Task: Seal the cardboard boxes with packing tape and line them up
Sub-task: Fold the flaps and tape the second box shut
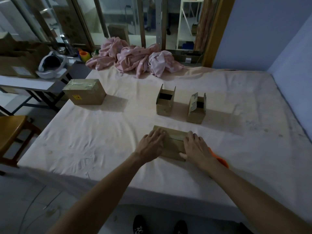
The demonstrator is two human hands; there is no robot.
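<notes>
The near box (172, 144) sits by the bed's (101, 149) front edge. I have left hand (152, 146) and right hand (195, 147) flat on it, fingers straight, pinning the flaps. Lifting either for the orange tool (221, 159) may let them spring up.

Orange object (221, 160): mostly hidden behind the right grip (195, 147), identity not determinable; near box (173, 141): both ends covered by the right grip and left grip (152, 144); left open box (164, 107) and right open box (195, 115): interiors dark, contents not determinable; yellow label (76, 97): too small to read; shoes (140, 224): cut off by the bottom edge.
</notes>
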